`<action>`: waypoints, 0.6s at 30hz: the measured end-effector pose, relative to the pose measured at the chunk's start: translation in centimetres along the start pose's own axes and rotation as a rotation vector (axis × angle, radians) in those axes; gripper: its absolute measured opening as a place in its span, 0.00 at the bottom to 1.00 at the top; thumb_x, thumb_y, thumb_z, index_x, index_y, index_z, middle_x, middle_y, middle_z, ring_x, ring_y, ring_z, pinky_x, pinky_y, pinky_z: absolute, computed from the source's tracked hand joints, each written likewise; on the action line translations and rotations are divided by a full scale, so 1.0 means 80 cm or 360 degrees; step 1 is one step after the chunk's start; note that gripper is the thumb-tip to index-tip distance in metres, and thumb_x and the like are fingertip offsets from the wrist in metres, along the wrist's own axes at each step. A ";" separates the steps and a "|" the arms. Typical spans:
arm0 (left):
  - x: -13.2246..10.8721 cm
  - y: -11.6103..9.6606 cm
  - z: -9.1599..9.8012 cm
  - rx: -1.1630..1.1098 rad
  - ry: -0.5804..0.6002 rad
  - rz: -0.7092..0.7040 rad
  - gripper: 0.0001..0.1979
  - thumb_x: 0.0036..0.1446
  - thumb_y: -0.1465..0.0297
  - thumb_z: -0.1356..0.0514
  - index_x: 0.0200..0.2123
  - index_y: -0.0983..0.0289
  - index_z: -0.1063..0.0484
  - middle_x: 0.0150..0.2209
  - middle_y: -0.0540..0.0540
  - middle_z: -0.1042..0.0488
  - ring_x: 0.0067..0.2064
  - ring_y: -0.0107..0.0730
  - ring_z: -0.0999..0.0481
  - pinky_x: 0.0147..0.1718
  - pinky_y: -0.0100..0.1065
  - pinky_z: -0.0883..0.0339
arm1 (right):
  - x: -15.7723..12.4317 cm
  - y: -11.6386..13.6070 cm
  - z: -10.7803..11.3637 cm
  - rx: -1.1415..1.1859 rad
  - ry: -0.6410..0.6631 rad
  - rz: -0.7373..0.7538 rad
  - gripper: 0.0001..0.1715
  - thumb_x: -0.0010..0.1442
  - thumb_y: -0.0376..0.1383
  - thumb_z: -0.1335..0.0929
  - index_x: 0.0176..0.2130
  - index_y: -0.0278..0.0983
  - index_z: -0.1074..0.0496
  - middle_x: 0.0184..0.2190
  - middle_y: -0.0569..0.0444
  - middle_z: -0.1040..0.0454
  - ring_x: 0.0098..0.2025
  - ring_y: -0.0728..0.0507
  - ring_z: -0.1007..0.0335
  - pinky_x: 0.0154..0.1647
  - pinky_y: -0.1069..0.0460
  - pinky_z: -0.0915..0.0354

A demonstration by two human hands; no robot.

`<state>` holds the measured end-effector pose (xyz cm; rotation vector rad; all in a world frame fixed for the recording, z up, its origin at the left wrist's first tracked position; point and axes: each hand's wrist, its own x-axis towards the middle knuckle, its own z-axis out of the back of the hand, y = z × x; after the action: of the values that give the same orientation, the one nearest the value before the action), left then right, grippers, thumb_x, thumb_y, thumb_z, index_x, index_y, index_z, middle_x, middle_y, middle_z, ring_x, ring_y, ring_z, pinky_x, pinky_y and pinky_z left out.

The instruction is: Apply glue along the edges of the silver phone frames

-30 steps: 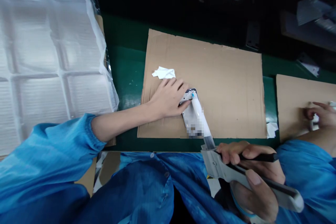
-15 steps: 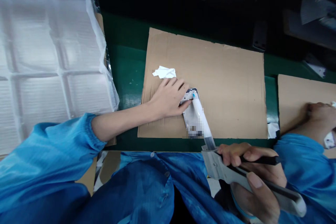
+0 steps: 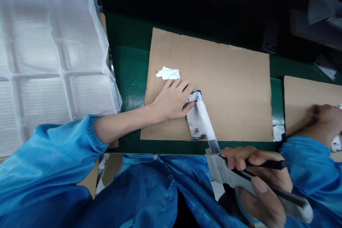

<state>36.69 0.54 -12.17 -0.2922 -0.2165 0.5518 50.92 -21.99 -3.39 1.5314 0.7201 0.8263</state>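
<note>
A silver phone housing [image 3: 193,118] lies on a sheet of cardboard [image 3: 232,85], its lower end blurred out. My left hand [image 3: 175,99] grips the upper part of the housing between thumb and fingers, hiding its left edge. My right hand [image 3: 256,171] is wrapped around the handles of a grey dispensing gun [image 3: 227,174]. From the gun, a white cartridge [image 3: 206,119] slants up to the left across the right side of the housing. Its small blue tip [image 3: 197,97] is at the housing's top end; whether it touches cannot be made out.
A crumpled white wipe [image 3: 169,73] lies just beyond my left fingers. White foam-wrapped trays [image 3: 40,35] stand at the left on the green table [image 3: 129,78]. At the right, another person's hand [image 3: 327,119] works over a second cardboard sheet [image 3: 301,94].
</note>
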 end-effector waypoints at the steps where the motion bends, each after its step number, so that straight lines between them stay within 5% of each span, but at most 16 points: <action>1: 0.000 0.000 0.000 0.0000 0.0000 -0.0001 0.21 0.74 0.57 0.44 0.58 0.66 0.26 0.57 0.67 0.23 0.56 0.58 0.26 0.56 0.54 0.34 | 0.000 -0.001 0.001 -0.0002 0.0005 0.0014 0.15 0.54 0.35 0.33 0.41 0.41 0.22 0.25 0.52 0.33 0.29 0.44 0.31 0.32 0.35 0.35; 18: -0.001 0.001 -0.002 -0.0010 -0.0018 0.0001 0.19 0.73 0.57 0.43 0.57 0.64 0.26 0.56 0.67 0.24 0.56 0.58 0.25 0.55 0.53 0.33 | -0.005 0.004 0.002 0.0000 0.0010 -0.0094 0.11 0.58 0.40 0.29 0.43 0.43 0.23 0.27 0.52 0.31 0.30 0.43 0.31 0.35 0.34 0.35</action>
<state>36.65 0.54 -12.33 -0.2955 -0.2290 0.5533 50.84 -22.43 -3.12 1.5012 0.7661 0.7875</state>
